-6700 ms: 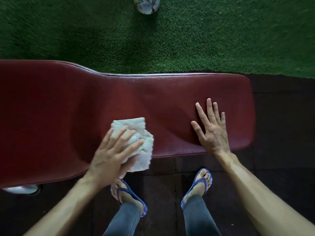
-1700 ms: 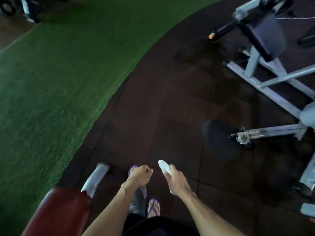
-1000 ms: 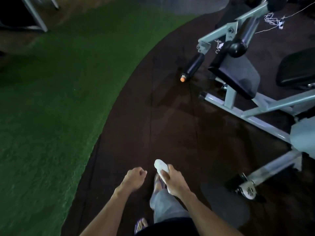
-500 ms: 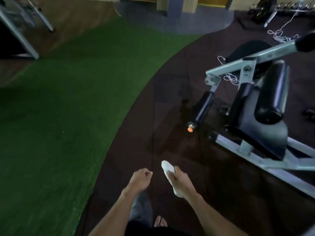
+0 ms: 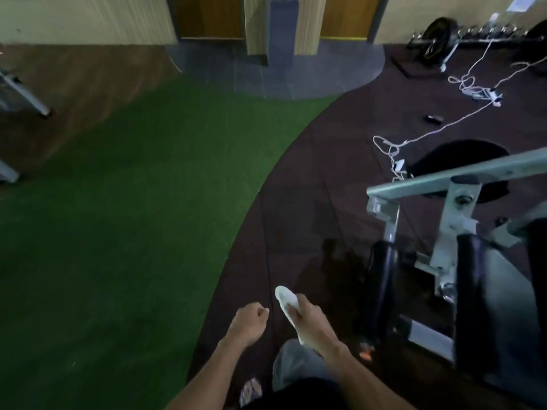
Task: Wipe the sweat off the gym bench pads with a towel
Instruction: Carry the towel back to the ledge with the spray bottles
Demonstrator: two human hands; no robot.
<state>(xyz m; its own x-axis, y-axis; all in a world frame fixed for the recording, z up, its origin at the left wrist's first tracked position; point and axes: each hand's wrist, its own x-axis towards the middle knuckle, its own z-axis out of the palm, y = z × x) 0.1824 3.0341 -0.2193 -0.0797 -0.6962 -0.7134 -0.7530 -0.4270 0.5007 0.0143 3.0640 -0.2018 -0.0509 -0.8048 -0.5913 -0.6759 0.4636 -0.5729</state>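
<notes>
Head view, no readable brands, labels or writing anywhere, frame is dim and a bit blurred. White towel (image 5: pixel 286 301) is rolled or folded into a narrow bundle, held in right hand (image 5: pixel 312 321) low in centre frame, above dark rubber floor (image 5: pixel 299 202). Right-hand fingers wrap round the towel's middle; rounded end sticks out past the fingers up and to the left, and a shorter bit shows below the hand toward the wrist. Long axis runs diagonally, upper left to lower right, roughly in line with the forearm. Left hand (image 5: pixel 250 322) sits just beside it, to the left, not touching the towel, fingers curled into a loose fist, holding nothing that can be seen. Below the hands, a grey trouser leg (image 5: pixel 291 365) and a blue sandal (image 5: pixel 251 390) on the floor. Gym machine (image 5: pixel 450 220) with pale metal frame close on the right, two black roller pads (image 5: pixel 381 285) hanging off it, dark seat pad behind the top bar. Green turf (image 5: pixel 118 232) fills the left side, curved edge meeting the rubber floor. Farther back: white cables (image 5: pixel 438 130) strewn on floor, a small dark object near them, barbell with plate (image 5: pixel 438 39) by the wall, wooden doors (image 5: pixel 210 17) at top, metal frame legs at far left edge.
</notes>
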